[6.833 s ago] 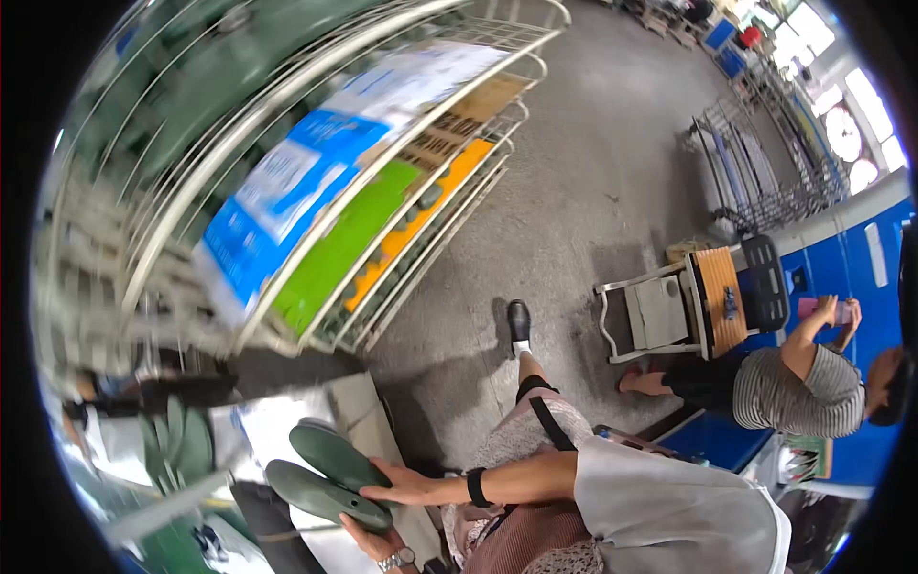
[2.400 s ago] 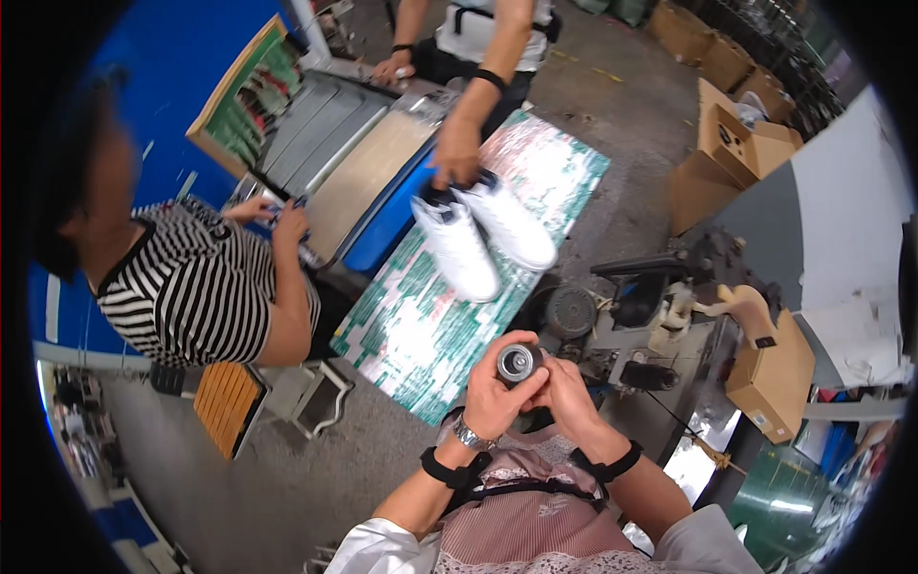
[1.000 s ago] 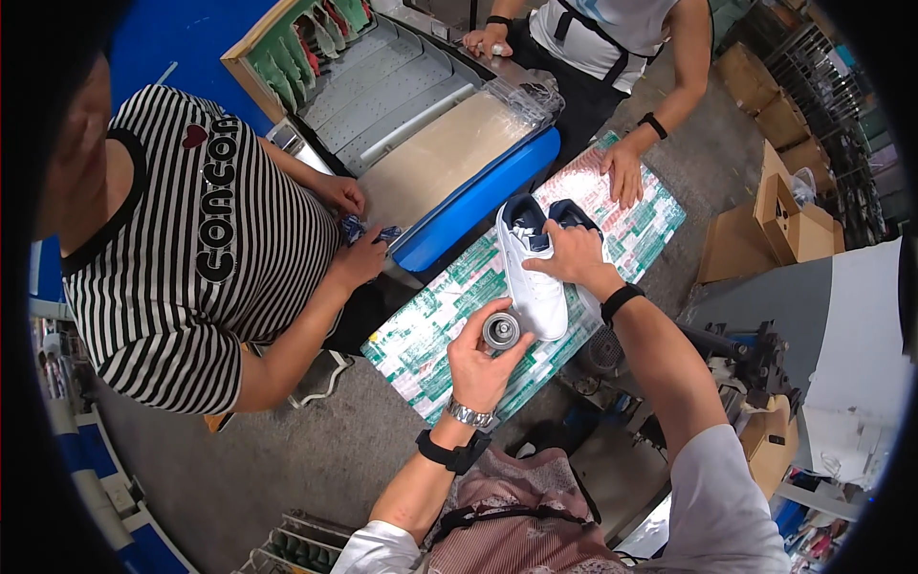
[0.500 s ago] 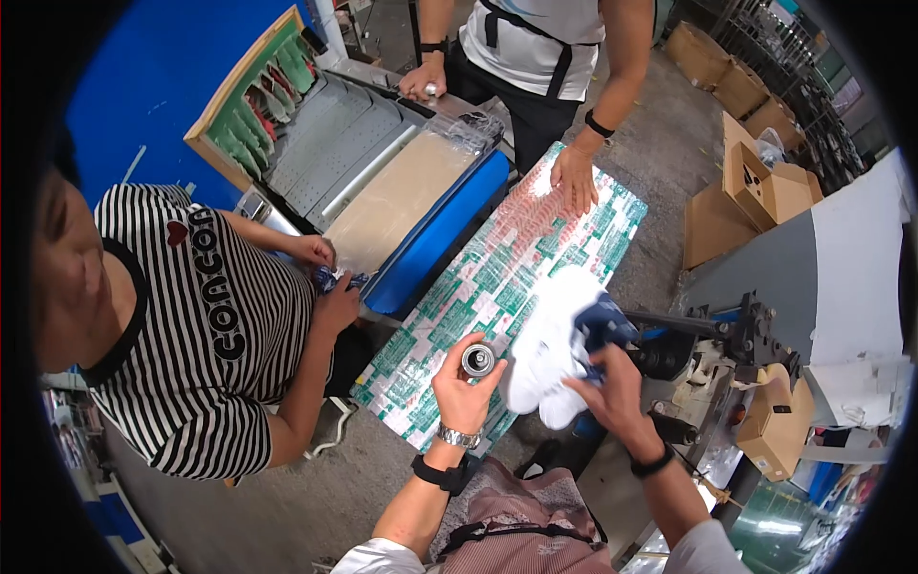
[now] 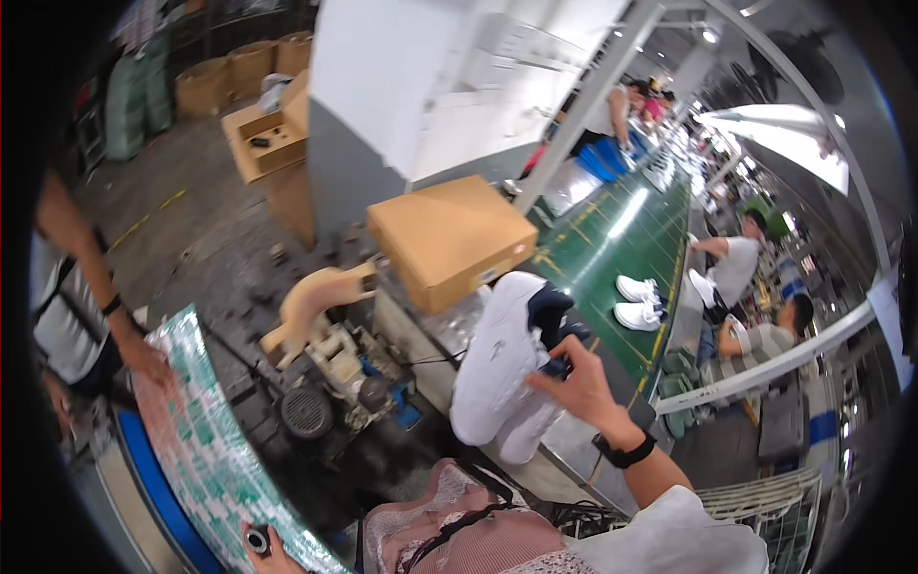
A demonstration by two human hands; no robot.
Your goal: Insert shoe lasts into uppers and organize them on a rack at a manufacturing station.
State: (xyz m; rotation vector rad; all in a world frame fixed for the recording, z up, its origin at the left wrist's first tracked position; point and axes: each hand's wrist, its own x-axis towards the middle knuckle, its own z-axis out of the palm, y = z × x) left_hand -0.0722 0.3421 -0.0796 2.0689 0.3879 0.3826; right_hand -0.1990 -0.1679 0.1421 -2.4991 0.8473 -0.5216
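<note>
A pair of white sneakers (image 5: 492, 359) with dark navy linings hangs from my right hand (image 5: 585, 387), whose fingers pinch them at the collars. The shoes are side by side, toes down, in front of the green conveyor belt (image 5: 612, 249). At the lower edge, my left hand (image 5: 274, 561) is closed around a small round can (image 5: 257, 540), seen from its end with a dark centre. That hand is partly cut off and lies over the near end of the table wrapped in green-and-white printed film (image 5: 215, 430).
Another pair of white sneakers (image 5: 639, 304) stands on the belt. A closed cardboard box (image 5: 454, 239) sits left of it, near a machine with a motor (image 5: 306, 411). A co-worker's hand (image 5: 145, 362) rests on the table. A white metal frame (image 5: 765, 383) crosses the right side.
My view has swung right, from the wrapped table to the belt. My right hand has carried the sneakers over to the belt side. My left hand still holds the can, now at the lower edge.
</note>
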